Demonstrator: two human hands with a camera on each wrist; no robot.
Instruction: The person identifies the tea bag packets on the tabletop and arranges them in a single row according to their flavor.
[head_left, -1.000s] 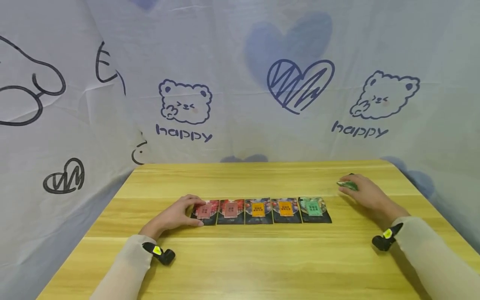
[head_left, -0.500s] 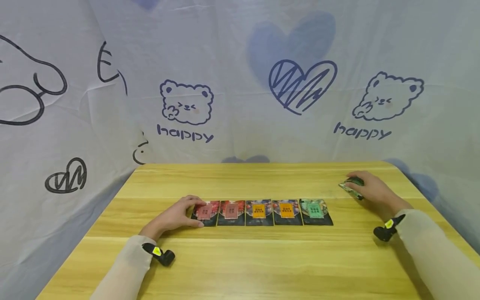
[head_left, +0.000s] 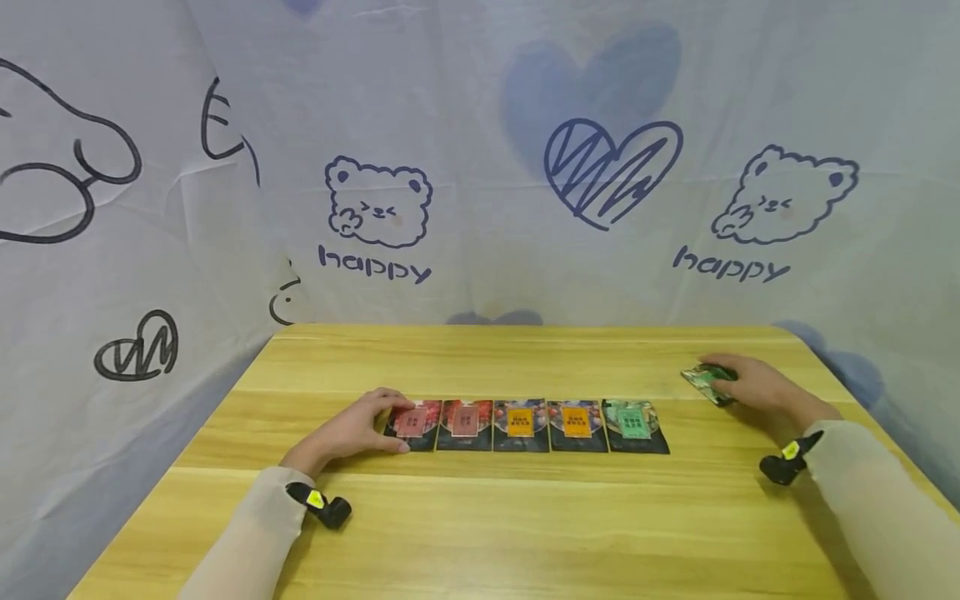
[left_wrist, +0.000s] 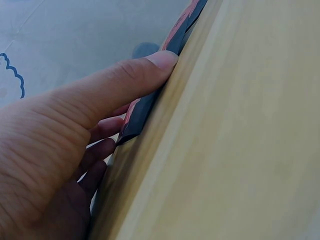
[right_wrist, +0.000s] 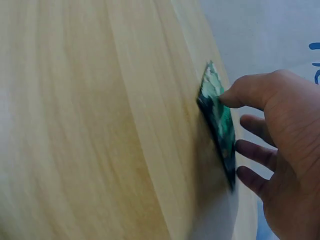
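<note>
Several flat sachets lie in a row on the wooden table. At its left end is a red-and-black sachet [head_left: 414,423], with my left hand [head_left: 348,429] resting on it. In the left wrist view my left thumb [left_wrist: 150,67] lies straight along the dark lower edge, and the other fingertips are near its side. Toward the table's back right, my right hand [head_left: 761,390] pinches a green sachet [head_left: 707,382] between thumb and fingers. The right wrist view shows that sachet [right_wrist: 220,120] tilted, with a shadow beside it; some fingertips are partly behind its edge.
Rightward along the row come another red sachet [head_left: 464,423], two orange-labelled sachets [head_left: 521,425] and a green-labelled sachet [head_left: 634,426]. The wooden table [head_left: 480,525] ends at a white cloth backdrop [head_left: 480,167] printed with bears and hearts.
My right hand has moved slightly right and turned the green sachet, so more of its printed face shows. My left hand stays on the leftmost red sachet. The head view has shifted a little.
</note>
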